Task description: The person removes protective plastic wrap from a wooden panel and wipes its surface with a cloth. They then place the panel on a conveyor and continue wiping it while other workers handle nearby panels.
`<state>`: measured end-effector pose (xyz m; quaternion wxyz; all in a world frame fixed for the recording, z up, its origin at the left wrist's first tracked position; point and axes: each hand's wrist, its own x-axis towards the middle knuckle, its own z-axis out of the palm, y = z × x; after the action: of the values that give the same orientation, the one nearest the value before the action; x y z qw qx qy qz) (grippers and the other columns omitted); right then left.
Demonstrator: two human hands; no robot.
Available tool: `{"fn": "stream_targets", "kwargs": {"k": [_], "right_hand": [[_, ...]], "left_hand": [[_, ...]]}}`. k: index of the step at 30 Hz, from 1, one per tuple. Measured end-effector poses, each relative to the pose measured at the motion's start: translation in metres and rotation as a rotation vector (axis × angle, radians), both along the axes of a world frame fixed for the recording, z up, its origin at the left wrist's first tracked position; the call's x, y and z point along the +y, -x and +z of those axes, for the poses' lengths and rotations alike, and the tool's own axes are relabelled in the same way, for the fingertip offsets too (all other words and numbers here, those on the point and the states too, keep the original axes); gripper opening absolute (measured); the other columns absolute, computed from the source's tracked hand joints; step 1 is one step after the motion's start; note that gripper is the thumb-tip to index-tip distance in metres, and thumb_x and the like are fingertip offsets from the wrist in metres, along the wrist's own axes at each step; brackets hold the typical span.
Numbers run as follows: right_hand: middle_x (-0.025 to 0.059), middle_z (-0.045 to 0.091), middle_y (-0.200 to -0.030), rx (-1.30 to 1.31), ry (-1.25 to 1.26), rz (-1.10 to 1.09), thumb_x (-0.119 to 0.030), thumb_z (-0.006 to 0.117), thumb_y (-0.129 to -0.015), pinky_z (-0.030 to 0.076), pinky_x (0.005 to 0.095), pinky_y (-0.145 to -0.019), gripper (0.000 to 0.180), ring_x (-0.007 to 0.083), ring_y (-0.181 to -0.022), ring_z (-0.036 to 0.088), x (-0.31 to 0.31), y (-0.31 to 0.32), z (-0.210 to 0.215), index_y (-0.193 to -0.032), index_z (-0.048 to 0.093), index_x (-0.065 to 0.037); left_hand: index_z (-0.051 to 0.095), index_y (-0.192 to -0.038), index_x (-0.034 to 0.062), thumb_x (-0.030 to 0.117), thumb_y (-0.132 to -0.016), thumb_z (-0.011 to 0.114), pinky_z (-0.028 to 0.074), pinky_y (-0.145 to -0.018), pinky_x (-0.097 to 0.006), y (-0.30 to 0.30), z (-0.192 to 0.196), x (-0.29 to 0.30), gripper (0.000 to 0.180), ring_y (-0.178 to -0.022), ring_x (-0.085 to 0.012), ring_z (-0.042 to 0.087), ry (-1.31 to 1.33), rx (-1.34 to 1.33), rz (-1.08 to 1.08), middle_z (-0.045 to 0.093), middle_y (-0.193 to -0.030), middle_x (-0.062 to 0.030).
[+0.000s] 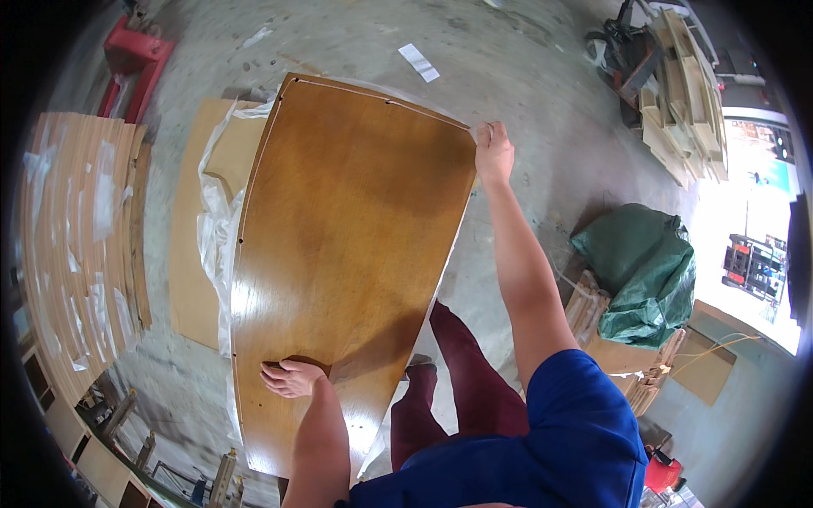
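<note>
A large glossy brown wooden panel lies lengthwise in front of me, with a thin pale line along its far and left edges and several small dark holes near its rim. My left hand rests on its near left part, fingers stretched toward the left edge; a dark patch beside them may be shadow. At the far right corner my right hand is closed, its fingers curled over the panel's edge. Clear plastic film bunches out from under the left side. What supports the panel is mostly hidden.
Left stands a stack of long boards, with a flat tan sheet beside it. A red object is at the far left. To the right are a green tarp cover and stacked wood pieces. White paper lies on the concrete floor.
</note>
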<state>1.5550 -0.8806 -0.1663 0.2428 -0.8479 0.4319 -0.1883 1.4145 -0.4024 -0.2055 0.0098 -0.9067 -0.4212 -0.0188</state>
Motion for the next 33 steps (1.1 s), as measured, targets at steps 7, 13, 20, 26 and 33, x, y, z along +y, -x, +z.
{"fn": "stream_targets", "kwargs": {"k": [7,13,20,26,33], "right_hand": [[0.0185,0.063,-0.081,0.054,-0.003,-0.007,-0.035,0.046,-0.088,0.046,0.045,-0.071,0.031,0.0384,-0.081,0.059,-0.013,0.017,-0.002,-0.094,0.056,-0.006],[0.02,0.062,-0.085,0.045,0.007,0.028,-0.035,0.048,-0.087,0.045,0.044,-0.075,0.031,0.039,-0.085,0.058,-0.013,0.016,-0.003,-0.095,0.056,-0.006],[0.0145,0.062,-0.088,0.004,-0.205,-0.007,-0.028,0.053,-0.084,0.047,0.0391,-0.067,0.025,0.0284,-0.078,0.059,-0.003,0.028,0.012,-0.095,0.055,-0.006],[-0.0024,0.056,-0.089,-1.02,-1.71,-0.011,-0.017,0.047,-0.09,0.036,0.0253,-0.054,0.02,0.0082,-0.06,0.042,0.032,0.097,0.009,-0.109,0.048,-0.012],[-0.0003,0.054,-0.084,-0.624,-2.079,0.101,-0.021,0.044,-0.094,0.034,0.0226,-0.053,0.024,0.0081,-0.06,0.04,0.147,0.156,0.017,-0.117,0.048,-0.017]], "left_hand": [[0.029,-0.137,0.0197,0.039,-0.09,0.026,0.017,-0.107,-0.043,0.001,-0.001,0.0,0.051,-0.131,-0.0251,0.022,-0.016,0.003,-0.007,0.027,-0.142,-0.0035],[0.033,-0.135,0.0194,0.038,-0.09,0.028,0.021,-0.104,-0.043,-0.001,0.0,0.0,0.049,-0.129,-0.0249,0.026,-0.049,-0.044,-0.04,0.031,-0.139,-0.004],[0.036,-0.133,0.0226,0.039,-0.091,0.028,0.025,-0.101,-0.042,0.008,-0.01,0.012,0.046,-0.126,-0.022,0.031,-0.183,-0.051,-0.036,0.036,-0.137,-0.0008],[0.034,-0.135,0.0247,0.046,-0.09,0.025,0.02,-0.103,-0.043,0.007,-0.016,0.009,0.05,-0.128,-0.0229,0.029,-0.092,-0.051,-0.05,0.032,-0.139,0.0001],[0.039,-0.131,0.0171,0.035,-0.088,0.033,0.021,-0.103,-0.044,0.021,-0.012,0.021,0.047,-0.127,-0.024,0.03,-0.167,-0.062,-0.154,0.038,-0.136,0.0002]]}}
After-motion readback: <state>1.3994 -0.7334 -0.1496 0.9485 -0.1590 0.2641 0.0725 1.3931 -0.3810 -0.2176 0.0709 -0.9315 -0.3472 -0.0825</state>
